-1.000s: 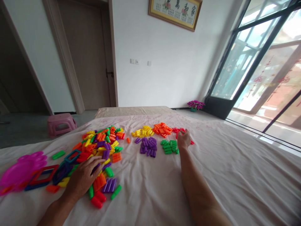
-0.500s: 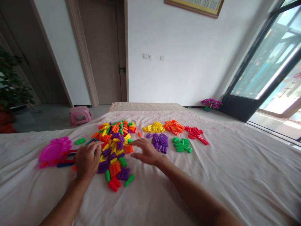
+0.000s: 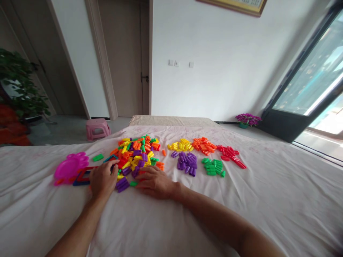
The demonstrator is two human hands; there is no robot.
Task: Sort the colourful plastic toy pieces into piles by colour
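Note:
A mixed heap of plastic building blocks (image 3: 138, 153), in yellow, orange, purple, green and red, lies on the cloth-covered table. My left hand (image 3: 104, 177) rests at the heap's left edge, fingers bent loosely and thumb apart, with nothing visible in its grasp. Across the near right side of the heap lies my right hand (image 3: 154, 182), palm down with fingers stretched out. It covers some blocks; a purple block (image 3: 122, 184) and a green block (image 3: 133, 184) show between the hands. Beside my left hand are a blue frame (image 3: 110, 158) and a red frame (image 3: 86, 172).
To the right, blocks lie in colour groups: yellow (image 3: 182, 145), orange (image 3: 204, 145), purple (image 3: 187, 162), green (image 3: 213, 166) and red (image 3: 229, 152). A pink paw-shaped tray (image 3: 66, 169) sits at the left. Beyond the table stands a pink stool (image 3: 98, 129).
My right hand has come down and toward me onto the heap's near side. Loose red, green and orange blocks there are now out of sight. The view has turned slightly left.

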